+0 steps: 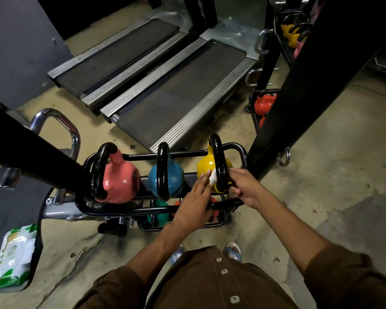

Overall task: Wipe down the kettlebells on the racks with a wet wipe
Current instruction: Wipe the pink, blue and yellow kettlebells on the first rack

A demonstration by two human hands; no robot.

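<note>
- Head view, nearest edge first: brown shirt front (pixel 210 286) at bottom centre, sandalled toes just beyond, and a pack of wet wipes (pixel 13 255) lying at lower left on a dark pad (pixel 9 208).
- Reaching up-frame with both arms to the near rack (pixel 120 210), just right of centre.
- Pressing the wet wipe (pixel 213 177) onto the yellow kettlebell (pixel 206 166) with the left hand (pixel 196 197): fingers almost straight, tips on the wipe, nothing clasped.
- Steadying with the right hand (pixel 243 188): fingers curled at the foot of the black handle (pixel 218 161), seemingly gripping it, though partly hidden.
- Mid-wipe, then, on the bell at the right end of the top tier.
- No telling from here about the blue kettlebell (pixel 172 177) or the pink kettlebell (pixel 120 177) further left, wiped or not.
- Below, on the lower tier, a green kettlebell (pixel 161 210) and a red one mostly behind the left wrist.
- Farther off at upper right, a second rack (pixel 252 101) with a red kettlebell (pixel 263 103) and yellow ones higher up.
- Probably plenty left to do.
- Treadmills (pixel 165 97) across the upper middle, no part of the job.
</note>
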